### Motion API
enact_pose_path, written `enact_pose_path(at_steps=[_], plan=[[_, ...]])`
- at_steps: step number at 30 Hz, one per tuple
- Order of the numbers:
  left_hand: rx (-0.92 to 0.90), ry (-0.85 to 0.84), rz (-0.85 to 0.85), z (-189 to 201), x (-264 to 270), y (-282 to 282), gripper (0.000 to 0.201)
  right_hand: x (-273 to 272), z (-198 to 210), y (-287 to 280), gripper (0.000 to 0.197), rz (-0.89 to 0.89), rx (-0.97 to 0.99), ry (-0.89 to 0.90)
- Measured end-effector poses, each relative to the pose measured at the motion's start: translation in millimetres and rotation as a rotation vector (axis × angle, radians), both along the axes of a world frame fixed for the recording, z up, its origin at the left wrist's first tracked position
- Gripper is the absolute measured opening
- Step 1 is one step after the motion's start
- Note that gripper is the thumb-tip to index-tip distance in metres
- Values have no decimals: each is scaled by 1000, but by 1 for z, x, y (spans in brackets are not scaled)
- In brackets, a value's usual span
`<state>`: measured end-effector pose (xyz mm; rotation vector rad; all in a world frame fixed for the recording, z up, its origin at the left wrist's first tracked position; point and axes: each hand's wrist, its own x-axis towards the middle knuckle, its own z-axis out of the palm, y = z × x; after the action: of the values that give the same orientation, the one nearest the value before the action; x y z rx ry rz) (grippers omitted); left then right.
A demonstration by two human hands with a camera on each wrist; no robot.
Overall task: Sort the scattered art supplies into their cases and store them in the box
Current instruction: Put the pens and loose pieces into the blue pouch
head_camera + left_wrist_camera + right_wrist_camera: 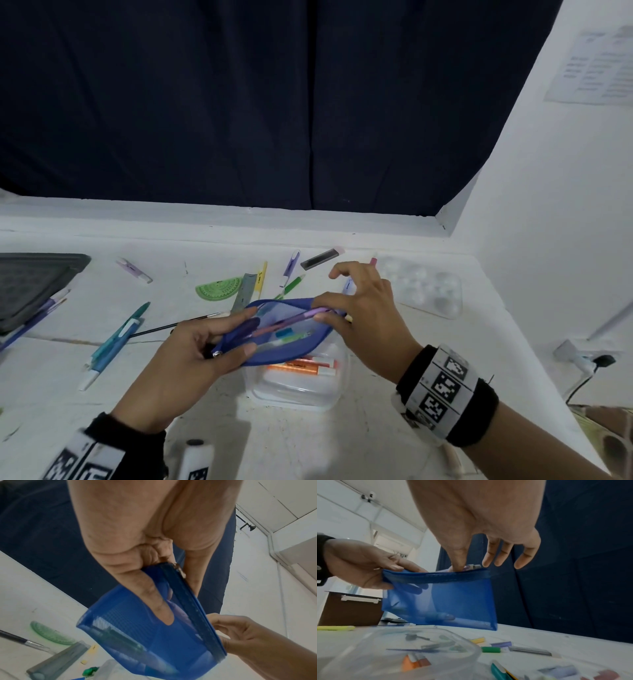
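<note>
Your left hand point(191, 356) grips the blue mesh pouch point(284, 329) at its zipper end; your right hand point(363, 308) pinches a purple pen point(301, 317) into its mouth, other fingers spread.

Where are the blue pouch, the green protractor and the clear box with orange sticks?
blue pouch point(291, 346): head view, its mesh side.
green protractor point(219, 288): head view, middle of the half-disc.
clear box point(294, 394): head view, its near wall.
</note>
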<state>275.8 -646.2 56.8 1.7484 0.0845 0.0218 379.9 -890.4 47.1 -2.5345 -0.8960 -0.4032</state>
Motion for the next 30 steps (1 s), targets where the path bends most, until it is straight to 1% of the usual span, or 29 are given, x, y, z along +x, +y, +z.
enact_pose_path(at_steps=[3, 5, 6, 9, 10, 11, 12, 13, 14, 16, 18, 20, 24, 29, 30], plan=[[-53, 13, 31, -2, 0, -3, 46, -7, -1, 4, 22, 56, 97, 85], [-96, 30, 47, -2, 0, -2, 44, -7, 1, 3, 24, 66, 241, 163], [-112, 35, 51, -3, -1, 0, 44, -6, 3, 1, 22, 55, 315, 193], [-138, 32, 70, -4, -3, 5, 43, 4, 7, -10, 3, -58, 521, 218], [-141, 27, 78, -5, -4, 7, 43, 10, 5, -15, 2, -96, 554, 234], [-142, 23, 85, -5, -4, 8, 43, 17, 0, -21, 4, -131, 543, 259], [-142, 20, 89, -4, -5, 9, 43, 25, -8, -28, 7, -164, 479, 288], [-142, 16, 91, -5, -5, 10, 43, 32, -16, -34, 9, -193, 371, 320], [-144, 13, 92, -6, -6, 11, 43, 39, -25, -40, 11, -211, 241, 353], [-137, 11, 99, -7, -6, 11, 42, 49, -40, -47, 9, -243, -39, 420], [-138, 9, 110, -8, -7, 12, 42, 54, -50, -49, 20, -278, -279, 460], [-137, 8, 126, -7, -8, 13, 42, 56, -54, -46, 26, -306, -422, 464], [-142, -1, 136, -6, -8, 15, 41, 58, -50, -37, 22, -373, -538, 440], [-179, 2, 139, -7, -7, 16, 38, 59, -49, -35, 17, -364, -578, 493], [-189, 3, 127, -7, -8, 17, 43, 57, -49, -35, 16, -369, -564, 497]])
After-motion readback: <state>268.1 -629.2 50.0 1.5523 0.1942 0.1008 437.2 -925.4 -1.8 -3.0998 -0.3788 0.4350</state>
